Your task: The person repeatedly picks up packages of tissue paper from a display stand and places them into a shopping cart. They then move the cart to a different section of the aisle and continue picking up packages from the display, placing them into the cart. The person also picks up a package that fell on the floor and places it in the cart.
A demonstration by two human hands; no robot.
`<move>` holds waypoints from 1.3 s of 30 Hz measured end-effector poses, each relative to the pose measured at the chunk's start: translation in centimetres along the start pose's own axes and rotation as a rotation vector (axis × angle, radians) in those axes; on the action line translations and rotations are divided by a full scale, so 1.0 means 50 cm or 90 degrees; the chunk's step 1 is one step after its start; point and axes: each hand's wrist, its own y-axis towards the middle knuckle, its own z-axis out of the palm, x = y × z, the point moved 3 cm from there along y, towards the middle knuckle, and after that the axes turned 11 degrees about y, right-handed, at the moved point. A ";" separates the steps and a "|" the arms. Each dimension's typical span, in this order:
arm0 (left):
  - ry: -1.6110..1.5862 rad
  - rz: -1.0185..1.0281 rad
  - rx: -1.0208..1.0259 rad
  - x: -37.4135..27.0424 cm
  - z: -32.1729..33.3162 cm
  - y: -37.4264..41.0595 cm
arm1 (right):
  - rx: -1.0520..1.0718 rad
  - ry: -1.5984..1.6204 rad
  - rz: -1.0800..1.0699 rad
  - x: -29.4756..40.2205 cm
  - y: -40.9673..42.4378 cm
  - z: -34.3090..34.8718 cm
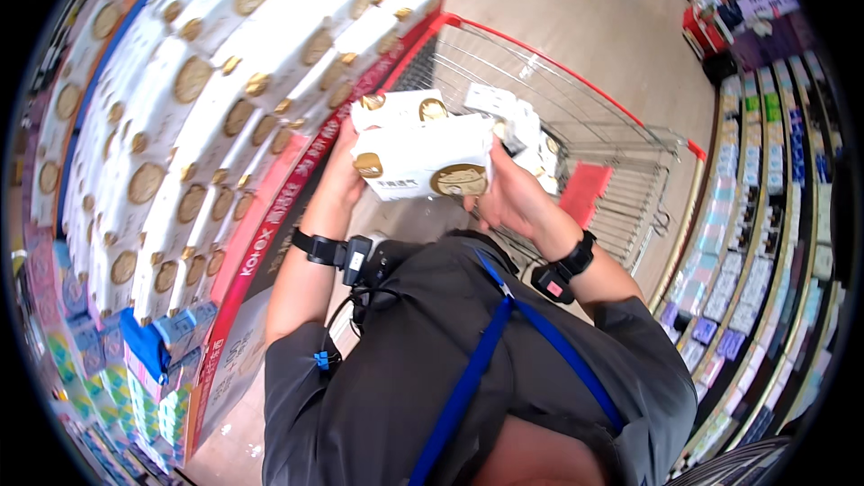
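Two white plastic-wrapped packs with round gold prints are held between my hands at chest height; the nearer pack [422,156] partly covers the farther one [398,108]. On the left end of both packs is my left hand [347,165], its fingertips mostly hidden. My right hand [503,192] presses against the right end of the nearer pack, with some fingers below it. Beyond the packs, more white packs [520,121] lie in a wire shopping cart [607,142] with a red rim.
At the left, a long display holds stacked white packs [196,81] behind a red edge strip [270,223]. A blue cloth-like item [145,344] lies near its close end. Stocked shelves [736,270] line the right side, and a purple-draped table [769,40] stands at the upper right.
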 end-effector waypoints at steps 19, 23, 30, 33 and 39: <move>0.234 0.074 0.015 -0.184 -0.205 -0.222 | 0.083 -0.488 -0.273 -0.024 0.064 0.312; 0.104 0.023 0.051 -0.218 -0.228 -0.255 | 0.059 -0.404 -0.382 0.091 0.100 0.317; 0.136 0.086 0.014 -0.238 -0.258 -0.279 | 0.068 -0.532 -0.430 0.272 0.316 0.348; 0.130 0.111 -0.039 -0.254 -0.255 -0.301 | 0.112 -0.566 -0.430 0.304 0.407 0.395; 0.109 0.128 -0.137 -0.260 -0.234 -0.308 | 0.246 -0.573 -0.378 0.320 0.571 0.434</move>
